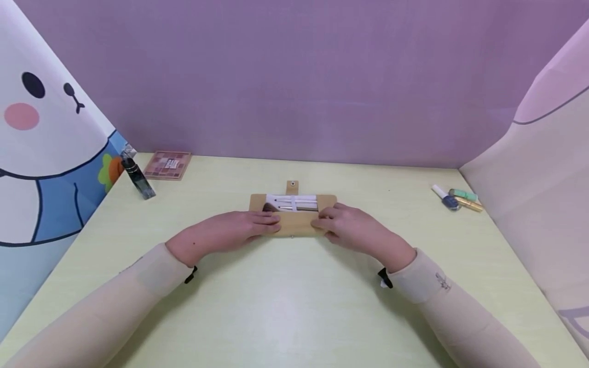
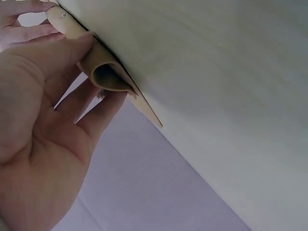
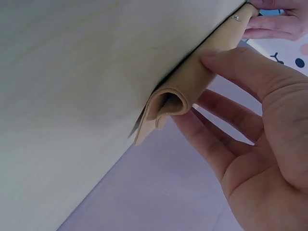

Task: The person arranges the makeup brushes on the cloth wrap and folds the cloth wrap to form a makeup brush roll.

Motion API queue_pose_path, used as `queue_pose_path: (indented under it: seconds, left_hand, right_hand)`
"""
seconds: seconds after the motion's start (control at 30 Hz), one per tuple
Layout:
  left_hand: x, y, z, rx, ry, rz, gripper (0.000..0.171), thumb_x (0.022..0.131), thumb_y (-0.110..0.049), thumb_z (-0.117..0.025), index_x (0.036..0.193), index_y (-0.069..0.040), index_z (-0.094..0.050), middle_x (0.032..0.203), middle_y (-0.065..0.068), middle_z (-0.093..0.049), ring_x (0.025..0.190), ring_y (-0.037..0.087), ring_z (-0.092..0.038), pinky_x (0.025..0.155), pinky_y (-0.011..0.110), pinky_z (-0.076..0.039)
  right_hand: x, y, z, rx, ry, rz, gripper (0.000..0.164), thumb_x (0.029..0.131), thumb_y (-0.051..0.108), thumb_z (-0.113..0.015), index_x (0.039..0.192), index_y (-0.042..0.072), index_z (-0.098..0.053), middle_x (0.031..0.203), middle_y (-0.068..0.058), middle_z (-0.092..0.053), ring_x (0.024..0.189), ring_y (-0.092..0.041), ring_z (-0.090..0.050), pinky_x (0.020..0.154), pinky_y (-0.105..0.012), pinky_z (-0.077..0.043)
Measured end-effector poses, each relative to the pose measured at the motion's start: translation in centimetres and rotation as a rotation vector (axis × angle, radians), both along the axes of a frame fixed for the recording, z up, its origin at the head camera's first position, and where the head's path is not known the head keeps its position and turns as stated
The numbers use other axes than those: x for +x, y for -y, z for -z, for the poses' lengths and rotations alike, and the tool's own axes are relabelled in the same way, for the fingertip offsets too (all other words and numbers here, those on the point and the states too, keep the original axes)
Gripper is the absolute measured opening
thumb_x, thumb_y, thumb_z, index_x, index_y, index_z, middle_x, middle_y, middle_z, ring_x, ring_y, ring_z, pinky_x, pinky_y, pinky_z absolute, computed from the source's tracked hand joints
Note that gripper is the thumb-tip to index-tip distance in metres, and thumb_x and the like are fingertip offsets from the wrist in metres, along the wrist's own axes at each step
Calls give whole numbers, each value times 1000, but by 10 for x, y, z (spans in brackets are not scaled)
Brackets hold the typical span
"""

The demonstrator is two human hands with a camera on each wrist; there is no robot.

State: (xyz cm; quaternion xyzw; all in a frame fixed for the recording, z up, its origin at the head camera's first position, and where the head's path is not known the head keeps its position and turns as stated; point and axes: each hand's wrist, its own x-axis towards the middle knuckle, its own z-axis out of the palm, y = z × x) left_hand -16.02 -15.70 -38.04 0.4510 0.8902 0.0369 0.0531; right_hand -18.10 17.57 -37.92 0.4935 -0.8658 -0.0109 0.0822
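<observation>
A tan case (image 1: 295,224) lies in the middle of the table, its near side folded over toward the back. Slim tools (image 1: 307,201) lie in its white inside, and a snap tab (image 1: 292,188) sticks out at the far edge. My left hand (image 1: 236,228) pinches the folded part at its left end, thumb in front and fingers over the top. At the right end my right hand (image 1: 356,229) pinches the same fold. Both wrist views show the case's open curled end, the rolled edge (image 2: 108,79) on the left and the rolled edge (image 3: 168,98) on the right.
At the back left are a dark bottle-like item (image 1: 138,179) and a pink checked square palette (image 1: 168,165). A small dark blue bottle with a white cap (image 1: 447,198), a green tube (image 1: 463,194) and a gold tube (image 1: 468,204) lie at the right. Purple cloth (image 1: 294,82) hangs behind.
</observation>
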Motion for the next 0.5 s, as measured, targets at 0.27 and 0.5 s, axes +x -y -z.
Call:
queue_pose_path:
  seconds: [0.27, 0.5]
  left_hand:
    - [0, -1, -2, 13, 43, -14, 56, 104, 11, -54, 154, -14, -59, 165, 8, -53, 149, 32, -57, 117, 49, -53]
    - [3, -2, -16, 23, 246, -130, 46, 112, -12, -54, 156, -26, -56, 161, 4, -59, 141, 30, -64, 114, 50, -56]
  right_hand:
    - [0, -4, 2, -84, -1, -22, 29, 91, 1, -80, 119, 11, -81, 116, -8, -82, 99, -24, -76, 88, -36, -66]
    - [-2, -13, -4, -146, 166, -14, 29, 94, 1, -79, 121, 11, -81, 120, -4, -82, 113, -24, -77, 104, -43, -62]
